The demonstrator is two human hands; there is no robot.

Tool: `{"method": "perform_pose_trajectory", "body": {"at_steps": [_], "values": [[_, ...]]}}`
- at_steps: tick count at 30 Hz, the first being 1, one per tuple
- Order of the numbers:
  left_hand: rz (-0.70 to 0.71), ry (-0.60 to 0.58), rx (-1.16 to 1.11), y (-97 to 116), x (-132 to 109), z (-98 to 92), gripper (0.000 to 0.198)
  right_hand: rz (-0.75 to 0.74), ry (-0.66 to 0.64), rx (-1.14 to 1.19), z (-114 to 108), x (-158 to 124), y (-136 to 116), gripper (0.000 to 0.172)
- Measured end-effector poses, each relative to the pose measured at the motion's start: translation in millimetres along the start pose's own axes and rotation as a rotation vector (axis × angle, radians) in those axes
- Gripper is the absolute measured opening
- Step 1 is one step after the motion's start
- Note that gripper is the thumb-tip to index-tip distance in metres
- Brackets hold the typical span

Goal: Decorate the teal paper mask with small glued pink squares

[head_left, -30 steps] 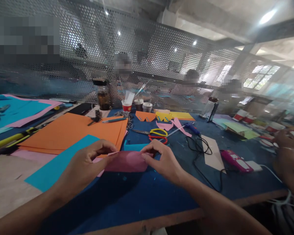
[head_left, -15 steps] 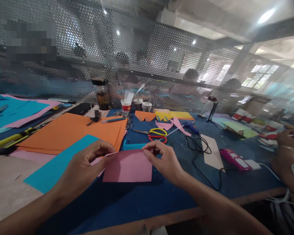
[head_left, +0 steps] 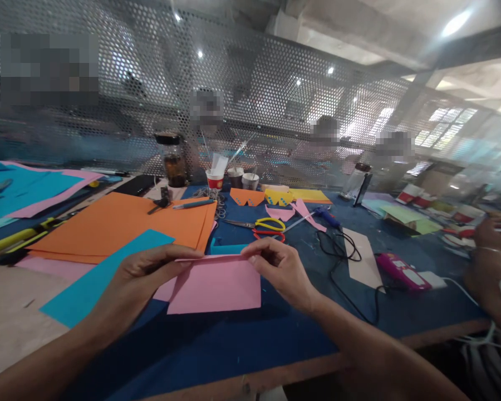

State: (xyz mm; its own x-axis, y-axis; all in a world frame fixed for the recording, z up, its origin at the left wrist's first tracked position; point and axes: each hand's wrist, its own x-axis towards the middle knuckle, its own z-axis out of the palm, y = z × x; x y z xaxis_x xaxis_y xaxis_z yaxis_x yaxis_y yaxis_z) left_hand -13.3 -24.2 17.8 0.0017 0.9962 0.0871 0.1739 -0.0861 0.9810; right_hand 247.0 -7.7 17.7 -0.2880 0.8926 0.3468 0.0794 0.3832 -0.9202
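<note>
**Both hands pinch a pink sheet over the blue worktop**

A perforated metal screen runs the full width of the room behind the bench, with blurred figures beyond it. In front of it lies the blue-covered table, strewn with paper and tools. On the table's left part sits a stack of orange sheets, and a long turquoise strip lies slanted across the stack's near corner, reaching down toward the bare wooden edge.

The pink sheet is near the table's front, right in front of the person and just right of the turquoise strip. It is held by its top edge, and its lower part hangs down toward the blue surface. The left hand is closed on the sheet's upper left corner, with thumb and fingers pressed together along the edge. The right hand is closed on the upper right corner in a tight pinch, its fingers curled inward.

Farther back, a black cord loops across the mat toward a magenta tool lying to the right. At the far right edge, another person's hand rests among cups and papers. A dark jar stands by the screen, with paper cups just beside it. Scissors with yellow and red handles lie flat beyond the pink sheet, well apart from both hands.
</note>
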Motion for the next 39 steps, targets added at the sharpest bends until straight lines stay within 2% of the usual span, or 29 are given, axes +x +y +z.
{"method": "perform_pose_trajectory", "body": {"at_steps": [5,10,15,21,24,28,39], "values": [[0.030,-0.003,0.039,0.8,-2.6,-3.1,0.009,0.026,-0.007,-0.006,0.0,-0.6,-2.3,0.022],[0.106,0.026,0.114,4.7,-6.5,-0.7,0.012,0.050,-0.081,-0.038,-1.5,-2.6,-7.9,0.018],[0.105,0.060,0.142,9.3,-11.7,5.8,0.014,0.044,-0.029,-0.118,0.4,-1.1,-1.8,0.015],[0.079,0.008,0.106,11.7,-14.1,6.4,0.027,0.021,-0.003,-0.177,3.9,-2.0,3.8,0.013],[0.015,-0.034,0.208,8.7,-10.0,7.4,0.030,-0.031,-0.009,-0.217,5.2,-3.6,3.4,0.010],[0.027,-0.126,0.375,5.2,-4.6,9.8,0.029,-0.082,-0.017,-0.260,6.0,-4.9,4.6,0.011],[0.040,-0.167,0.434,1.2,-2.7,8.0,0.030,-0.020,-0.082,-0.298,6.0,-4.1,-1.2,0.012]]}}
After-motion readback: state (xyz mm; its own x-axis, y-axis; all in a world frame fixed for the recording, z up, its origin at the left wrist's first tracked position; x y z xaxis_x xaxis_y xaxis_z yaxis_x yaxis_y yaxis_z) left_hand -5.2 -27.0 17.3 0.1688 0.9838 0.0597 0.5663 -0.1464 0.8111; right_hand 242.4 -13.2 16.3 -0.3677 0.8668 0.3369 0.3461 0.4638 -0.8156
